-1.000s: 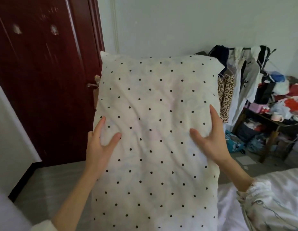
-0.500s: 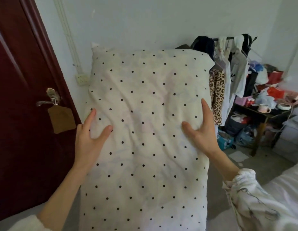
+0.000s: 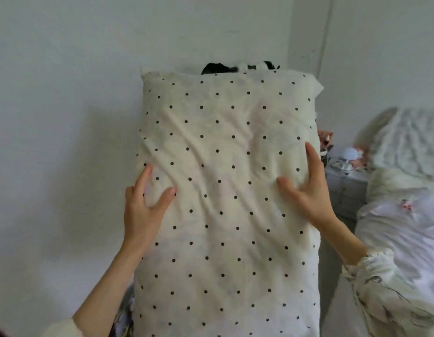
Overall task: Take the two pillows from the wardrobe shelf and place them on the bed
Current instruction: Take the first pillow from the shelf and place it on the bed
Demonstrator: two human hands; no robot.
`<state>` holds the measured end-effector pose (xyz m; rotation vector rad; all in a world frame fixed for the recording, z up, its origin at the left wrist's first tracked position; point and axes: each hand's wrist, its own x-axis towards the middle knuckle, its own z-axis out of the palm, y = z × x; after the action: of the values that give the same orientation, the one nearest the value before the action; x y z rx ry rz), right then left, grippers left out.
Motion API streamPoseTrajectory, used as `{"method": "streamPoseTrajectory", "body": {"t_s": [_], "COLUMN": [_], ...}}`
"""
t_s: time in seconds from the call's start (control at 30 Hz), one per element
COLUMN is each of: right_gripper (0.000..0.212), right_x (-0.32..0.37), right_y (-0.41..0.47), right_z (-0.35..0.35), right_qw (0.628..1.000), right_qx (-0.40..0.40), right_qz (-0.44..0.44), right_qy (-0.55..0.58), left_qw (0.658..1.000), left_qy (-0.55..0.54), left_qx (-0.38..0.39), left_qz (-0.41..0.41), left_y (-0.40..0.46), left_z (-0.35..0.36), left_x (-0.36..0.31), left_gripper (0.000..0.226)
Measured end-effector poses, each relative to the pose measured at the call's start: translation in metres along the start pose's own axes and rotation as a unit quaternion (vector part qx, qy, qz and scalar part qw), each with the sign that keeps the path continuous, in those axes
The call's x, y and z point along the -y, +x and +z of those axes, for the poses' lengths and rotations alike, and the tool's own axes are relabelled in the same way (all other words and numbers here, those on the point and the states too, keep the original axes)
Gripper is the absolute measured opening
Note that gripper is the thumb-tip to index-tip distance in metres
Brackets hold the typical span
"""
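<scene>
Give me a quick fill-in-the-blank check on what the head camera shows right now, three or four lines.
1. The pillow is cream with small dark ____.
2. The pillow is held by ____ hands, the left hand and the right hand.
3. The bed lies to the ____ of the pillow.
4. The wall behind the pillow is plain ____.

Missing words: dots; two; right; white

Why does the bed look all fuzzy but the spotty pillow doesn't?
In the head view, the pillow and both hands, left and right, look fairly sharp, while the bed at the right edge is smeared, likely motion blur; soft, even light, no glare.
</scene>
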<state>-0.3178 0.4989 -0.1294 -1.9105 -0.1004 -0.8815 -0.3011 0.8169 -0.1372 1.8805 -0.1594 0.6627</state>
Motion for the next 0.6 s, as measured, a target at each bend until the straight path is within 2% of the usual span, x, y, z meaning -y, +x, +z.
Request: {"method": "streamPoseTrajectory", "body": {"t_s": [0.27, 0.4, 0.6], "right_gripper": [0.087, 0.089, 0.091], "right_x": [-0.06, -0.084, -0.137], "right_y": [0.082, 0.113, 0.158], "right_z": [0.0, -0.017, -0.047], "right_qw": [0.985, 0.97, 0.954], "right_qx": [-0.138, -0.18, -0.223], "right_qz": [0.027, 0.055, 0.078], "right_qy": [-0.101, -0.154, -0.185], "left_qw": [0.984, 0.97, 0.957], "left_qy": [-0.096, -0.118, -0.136], "left_qx": [0.135, 0.189, 0.236], "left_qz": [0.073, 0.101, 0.101], "left_y": [0.144, 0.183, 0.227], "left_z": [0.135, 0.2, 0.304], "left_x": [0.039, 0.037, 0.033], "left_gripper": [0.065, 0.071, 0.066]}}
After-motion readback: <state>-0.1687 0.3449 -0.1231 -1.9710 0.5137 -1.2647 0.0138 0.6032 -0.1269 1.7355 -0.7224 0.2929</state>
